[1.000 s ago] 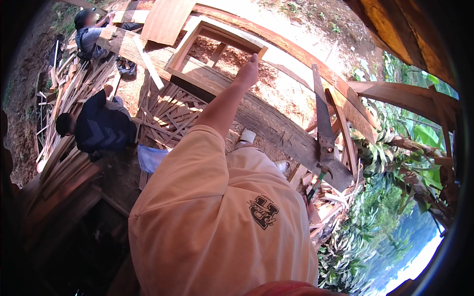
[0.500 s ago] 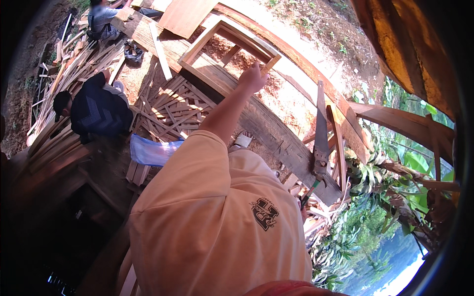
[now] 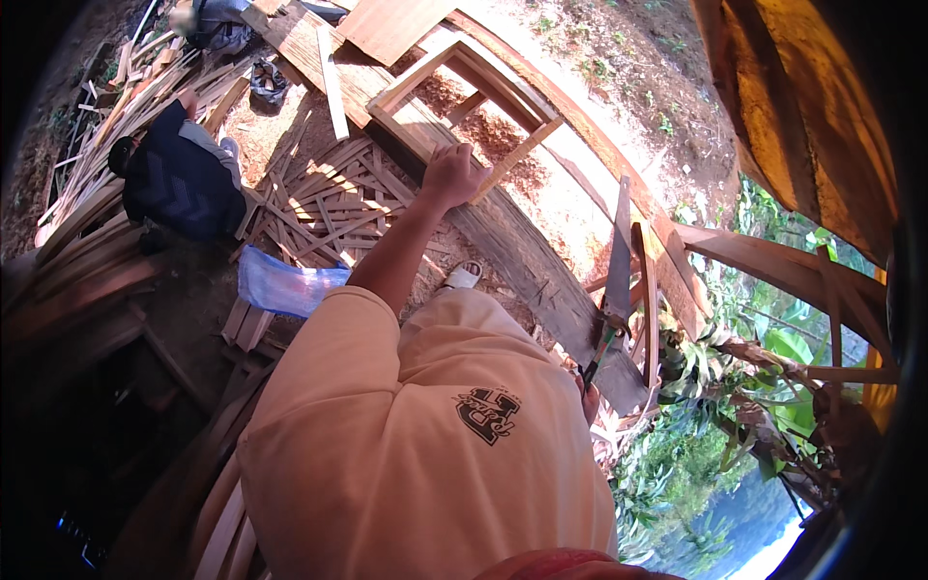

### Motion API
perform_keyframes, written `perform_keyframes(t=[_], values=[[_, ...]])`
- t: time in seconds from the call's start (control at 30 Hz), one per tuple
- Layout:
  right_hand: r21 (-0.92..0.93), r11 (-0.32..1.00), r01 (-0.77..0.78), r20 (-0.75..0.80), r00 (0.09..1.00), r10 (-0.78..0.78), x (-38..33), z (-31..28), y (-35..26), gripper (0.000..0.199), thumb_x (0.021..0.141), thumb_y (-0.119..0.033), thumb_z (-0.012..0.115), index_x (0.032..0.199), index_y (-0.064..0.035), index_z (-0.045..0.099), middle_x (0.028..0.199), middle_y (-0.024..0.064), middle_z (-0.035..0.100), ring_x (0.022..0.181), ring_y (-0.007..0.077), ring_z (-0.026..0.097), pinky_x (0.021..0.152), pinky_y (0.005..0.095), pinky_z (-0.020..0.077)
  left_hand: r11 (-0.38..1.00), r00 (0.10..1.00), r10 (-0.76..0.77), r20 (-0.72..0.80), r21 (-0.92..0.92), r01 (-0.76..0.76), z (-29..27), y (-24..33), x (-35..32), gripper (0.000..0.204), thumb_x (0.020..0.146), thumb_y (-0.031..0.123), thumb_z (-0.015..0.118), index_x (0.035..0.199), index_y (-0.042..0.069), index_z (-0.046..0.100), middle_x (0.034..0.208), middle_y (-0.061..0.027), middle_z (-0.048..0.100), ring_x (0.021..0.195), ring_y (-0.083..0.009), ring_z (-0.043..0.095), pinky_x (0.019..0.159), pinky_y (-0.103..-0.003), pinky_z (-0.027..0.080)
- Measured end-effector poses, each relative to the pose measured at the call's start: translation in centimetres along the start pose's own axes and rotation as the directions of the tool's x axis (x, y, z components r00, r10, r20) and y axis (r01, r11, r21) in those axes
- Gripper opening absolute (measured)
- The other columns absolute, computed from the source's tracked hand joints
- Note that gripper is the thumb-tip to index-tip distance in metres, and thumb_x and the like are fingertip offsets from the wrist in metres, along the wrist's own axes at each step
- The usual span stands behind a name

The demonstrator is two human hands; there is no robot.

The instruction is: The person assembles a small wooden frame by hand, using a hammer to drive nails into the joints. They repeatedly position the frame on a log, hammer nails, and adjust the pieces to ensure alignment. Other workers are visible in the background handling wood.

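Observation:
My left hand [image 3: 456,177] is closed around the near corner of a rectangular wooden frame [image 3: 524,157], which lies tilted across a long plank bench [image 3: 522,246]. Low at my right side, my right hand [image 3: 590,398] is partly hidden by my shirt. It grips the dark end of a hammer [image 3: 602,350] with a green and black handle; the hammer's head is hard to make out against the bench. Beyond it a handsaw [image 3: 619,256] rests with its blade pointing away from me.
Thin wood strips [image 3: 333,208] lie heaped left of the bench. A blue plastic sack [image 3: 285,280] is beside my left arm. One person in dark clothing [image 3: 184,184] crouches at left; another [image 3: 217,24] is farther back. A plywood sheet [image 3: 391,24] lies beyond the frame.
My left hand has slid along the frame's end toward me and left, to the near corner. The dark-clothed person's arm has shifted. My right hand still holds the hammer low.

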State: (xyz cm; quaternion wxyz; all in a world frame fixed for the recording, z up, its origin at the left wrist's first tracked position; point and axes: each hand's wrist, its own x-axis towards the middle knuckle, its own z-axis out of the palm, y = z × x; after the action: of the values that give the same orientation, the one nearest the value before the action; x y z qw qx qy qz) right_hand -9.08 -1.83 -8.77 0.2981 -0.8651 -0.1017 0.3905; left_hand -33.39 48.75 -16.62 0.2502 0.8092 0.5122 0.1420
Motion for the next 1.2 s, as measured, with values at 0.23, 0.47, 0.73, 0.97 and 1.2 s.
perform_keyframes(t=[0.23, 0.47, 0.73, 0.97, 1.2], values=[[0.075, 0.997, 0.036, -0.065, 0.997, -0.031, -0.7, 0.8, 1.4, 0.035, 0.101, -0.035, 0.068, 0.086, -0.0044, 0.059, 0.068, 0.0013, 0.058, 0.063, 0.0101, 0.053, 0.058, 0.0314, 0.0439, 0.908, 0.781, -0.353, -0.514, 0.012, 0.419, -2.9, -5.3, 1.4, 0.057, 0.092, 0.033, 0.068, 0.125, -0.008, 0.047, 0.133, -0.0284, 0.054, 0.127, -0.042, 0.054, 0.109, -0.054, 0.044], [0.183, 0.974, 0.132, -0.042, 0.991, -0.126, -1.4, 0.3, 2.8, 0.032, 0.103, -0.03, 0.065, 0.083, -0.0056, 0.056, 0.064, -0.0024, 0.051, 0.062, 0.0085, 0.049, 0.058, 0.0297, 0.0423, 0.593, 0.605, -0.788, 0.117, -0.123, 0.796, -7.3, -12.4, 5.9, 0.062, 0.097, 0.047, 0.057, 0.122, -0.01, 0.065, 0.114, -0.0222, 0.072, 0.09, -0.0303, 0.075, 0.088, -0.048, 0.057], [0.175, 0.984, -0.015, -0.095, 0.995, 0.032, -4.2, 0.9, 1.6, 0.028, 0.103, -0.029, 0.067, 0.085, -0.0084, 0.063, 0.068, -0.0067, 0.054, 0.062, 0.003, 0.049, 0.055, 0.0232, 0.0383, 0.483, 0.614, -0.769, 0.176, -0.469, 0.74, -3.1, -12.0, 7.2, 0.046, 0.095, 0.019, 0.063, 0.124, -0.016, 0.055, 0.119, -0.0259, 0.067, 0.08, -0.0314, 0.074, 0.059, -0.036, 0.067], [0.388, 0.915, -0.107, -0.08, 0.986, 0.148, -3.8, 2.3, 1.7, 0.026, 0.104, -0.026, 0.064, 0.086, -0.0075, 0.062, 0.063, -0.0044, 0.054, 0.053, 0.0064, 0.047, 0.049, 0.0253, 0.0351, 0.518, 0.682, -0.703, 0.199, -0.513, 0.684, -3.7, -10.5, 5.8, 0.059, 0.101, 0.017, 0.058, 0.134, -0.025, 0.034, 0.13, -0.0333, 0.057, 0.093, -0.039, 0.073, 0.06, -0.041, 0.07], [0.336, 0.938, -0.084, -0.102, 0.987, 0.125, -3.8, 1.7, 2.2, 0.031, 0.103, -0.028, 0.064, 0.083, -0.0053, 0.063, 0.064, -0.0012, 0.058, 0.054, 0.0086, 0.052, 0.05, 0.0271, 0.0391, 0.767, 0.817, -0.576, 0.039, -0.322, 0.556, 0.3, -3.8, 0.8, 0.066, 0.098, 0.024, 0.058, 0.128, -0.027, 0.03, 0.122, -0.0401, 0.059, 0.094, -0.0436, 0.073, 0.073, -0.044, 0.068]])
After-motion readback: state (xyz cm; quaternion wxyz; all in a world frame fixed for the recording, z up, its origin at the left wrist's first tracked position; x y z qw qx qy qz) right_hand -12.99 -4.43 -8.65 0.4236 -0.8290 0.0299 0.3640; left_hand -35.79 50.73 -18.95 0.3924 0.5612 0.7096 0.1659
